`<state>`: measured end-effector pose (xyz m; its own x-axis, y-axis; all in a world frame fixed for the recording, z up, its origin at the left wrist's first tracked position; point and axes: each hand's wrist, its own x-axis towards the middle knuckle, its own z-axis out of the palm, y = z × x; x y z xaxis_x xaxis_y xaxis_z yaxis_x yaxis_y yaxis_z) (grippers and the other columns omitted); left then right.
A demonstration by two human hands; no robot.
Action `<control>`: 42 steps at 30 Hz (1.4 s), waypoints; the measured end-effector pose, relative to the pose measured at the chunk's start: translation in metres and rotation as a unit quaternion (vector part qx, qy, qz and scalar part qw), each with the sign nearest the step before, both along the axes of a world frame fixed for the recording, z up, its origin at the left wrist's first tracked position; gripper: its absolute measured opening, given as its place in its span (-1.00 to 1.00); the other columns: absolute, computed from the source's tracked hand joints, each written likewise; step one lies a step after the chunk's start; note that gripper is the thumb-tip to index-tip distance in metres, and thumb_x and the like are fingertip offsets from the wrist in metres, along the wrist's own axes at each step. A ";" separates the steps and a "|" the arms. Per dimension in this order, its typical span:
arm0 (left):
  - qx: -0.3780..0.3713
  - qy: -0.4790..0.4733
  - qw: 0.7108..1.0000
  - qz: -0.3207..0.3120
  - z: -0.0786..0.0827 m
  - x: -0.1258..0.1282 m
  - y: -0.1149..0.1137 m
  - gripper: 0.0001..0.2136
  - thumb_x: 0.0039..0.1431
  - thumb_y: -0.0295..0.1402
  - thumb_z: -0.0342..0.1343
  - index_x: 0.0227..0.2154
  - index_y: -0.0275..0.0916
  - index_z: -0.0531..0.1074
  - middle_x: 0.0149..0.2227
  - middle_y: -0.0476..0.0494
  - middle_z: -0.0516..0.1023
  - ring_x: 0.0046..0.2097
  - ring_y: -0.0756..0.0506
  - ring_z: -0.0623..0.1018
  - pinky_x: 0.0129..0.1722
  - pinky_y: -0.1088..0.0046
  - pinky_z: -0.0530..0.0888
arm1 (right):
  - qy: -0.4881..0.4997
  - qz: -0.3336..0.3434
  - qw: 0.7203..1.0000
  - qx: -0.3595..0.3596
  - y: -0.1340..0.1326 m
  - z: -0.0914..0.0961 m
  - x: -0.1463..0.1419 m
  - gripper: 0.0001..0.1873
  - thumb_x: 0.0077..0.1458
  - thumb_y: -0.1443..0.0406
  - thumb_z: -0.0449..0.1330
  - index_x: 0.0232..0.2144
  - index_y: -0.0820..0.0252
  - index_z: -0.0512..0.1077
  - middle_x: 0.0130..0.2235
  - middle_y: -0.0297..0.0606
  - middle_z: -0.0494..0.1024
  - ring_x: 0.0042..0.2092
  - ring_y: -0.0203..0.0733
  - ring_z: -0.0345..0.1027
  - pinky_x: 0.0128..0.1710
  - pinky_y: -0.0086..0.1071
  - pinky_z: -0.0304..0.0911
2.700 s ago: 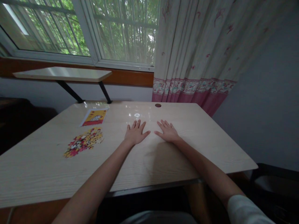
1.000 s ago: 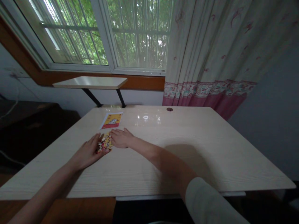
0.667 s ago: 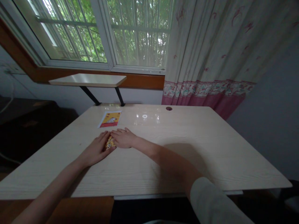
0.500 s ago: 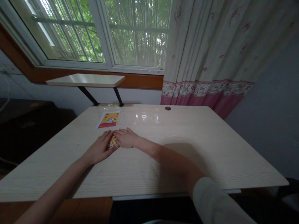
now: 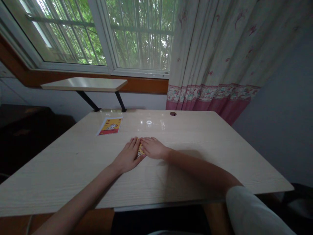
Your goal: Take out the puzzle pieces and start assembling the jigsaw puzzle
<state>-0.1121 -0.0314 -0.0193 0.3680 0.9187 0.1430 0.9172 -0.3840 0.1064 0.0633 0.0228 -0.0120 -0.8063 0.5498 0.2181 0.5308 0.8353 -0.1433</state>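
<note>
Basically both hands were cupped flat around the puzzle pieces [image 5: 140,150] mid-table: left hand [image 5: 127,158] on the near-left, right hand [image 5: 153,148] on the far-right, palms down, neither gripping, pile wedged between.

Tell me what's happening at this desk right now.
A person sits at a light wooden desk with both hands cupped around a small heap of colourful puzzle pieces. The left hand and right hand press in from either side, nearly hiding the heap. A yellow and red picture card lies apart, toward the window.
</note>
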 end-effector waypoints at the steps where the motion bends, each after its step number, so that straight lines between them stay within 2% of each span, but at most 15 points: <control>1: -0.004 0.001 1.000 -0.010 0.001 0.009 0.002 -0.26 0.22 0.05 -0.23 0.22 -0.55 0.03 0.27 -0.56 0.05 0.30 -0.38 0.04 0.22 0.03 0.12 | -0.004 -0.009 1.000 -0.005 -0.001 0.000 0.009 -0.49 0.27 0.23 -0.11 0.16 0.44 0.18 0.20 0.02 0.26 0.21 -0.05 0.12 0.20 -0.14 0.02; 8: -0.022 0.006 0.998 -0.063 0.005 0.073 0.016 -0.23 0.21 0.06 -0.20 0.24 -0.57 0.00 0.27 -0.57 0.02 0.30 -0.39 0.03 0.23 0.08 0.09 | -0.025 -0.083 0.996 -0.012 -0.008 0.002 0.076 -0.50 0.26 0.24 -0.12 0.15 0.42 0.22 0.19 0.00 0.29 0.21 -0.09 0.13 0.21 -0.21 0.00; 12: -0.033 0.005 0.994 -0.100 0.007 0.100 0.025 -0.25 0.22 0.04 -0.18 0.25 -0.55 -0.01 0.28 -0.56 0.01 0.31 -0.39 0.01 0.23 0.10 0.08 | -0.022 -0.091 0.995 -0.014 -0.009 0.003 0.110 -0.50 0.25 0.27 -0.13 0.15 0.44 0.22 0.17 0.03 0.30 0.19 -0.07 0.15 0.20 -0.19 0.03; 16: -0.034 -0.005 0.991 -0.133 0.004 0.115 0.035 -0.27 0.23 0.02 -0.16 0.24 -0.53 0.00 0.27 -0.56 0.05 0.30 -0.39 0.03 0.22 0.07 0.10 | 0.012 -0.074 0.997 -0.015 -0.004 -0.004 0.135 -0.51 0.20 0.30 -0.07 0.13 0.44 0.24 0.14 0.04 0.34 0.16 -0.05 0.19 0.17 -0.16 0.07; 23: -0.015 -0.070 0.982 -0.176 0.002 0.113 0.038 -0.42 0.24 -0.08 -0.08 0.19 -0.38 0.12 0.23 -0.44 0.18 0.26 -0.31 0.17 0.22 0.09 0.18 | 0.127 -0.045 0.990 -0.038 -0.001 -0.012 0.148 -0.62 0.14 0.34 0.06 0.02 0.33 0.33 0.04 -0.02 0.43 0.06 -0.09 0.27 0.11 -0.17 0.16; 27: -0.008 -0.089 0.976 -0.199 0.003 0.112 0.037 -0.49 0.23 -0.17 -0.04 0.15 -0.39 0.18 0.18 -0.42 0.27 0.23 -0.29 0.23 0.22 0.09 0.20 | 0.163 -0.032 0.985 -0.049 0.000 -0.012 0.150 -0.66 0.12 0.36 0.08 -0.03 0.25 0.36 -0.01 -0.08 0.45 0.04 -0.11 0.28 0.08 -0.17 0.18; 35: 0.028 -0.128 0.968 -0.214 0.003 0.108 0.037 -0.56 0.20 -0.21 0.02 0.08 -0.32 0.26 0.08 -0.32 0.37 0.15 -0.26 0.30 0.17 0.11 0.26 | 0.175 -0.027 0.984 -0.032 0.007 -0.014 0.154 -0.77 0.17 0.31 0.07 -0.14 0.24 0.42 -0.15 -0.11 0.50 -0.08 -0.14 0.32 -0.03 -0.21 0.26; 42: 0.034 -0.131 0.964 -0.227 0.015 0.101 0.035 -0.62 0.21 -0.20 0.02 0.03 -0.26 0.32 -0.01 -0.27 0.43 0.02 -0.20 0.40 0.04 0.18 0.35 | 0.169 -0.029 0.985 -0.010 0.007 -0.008 0.157 -0.79 0.19 0.31 0.06 -0.24 0.25 0.48 -0.29 -0.16 0.54 -0.21 -0.19 0.36 -0.16 -0.31 0.29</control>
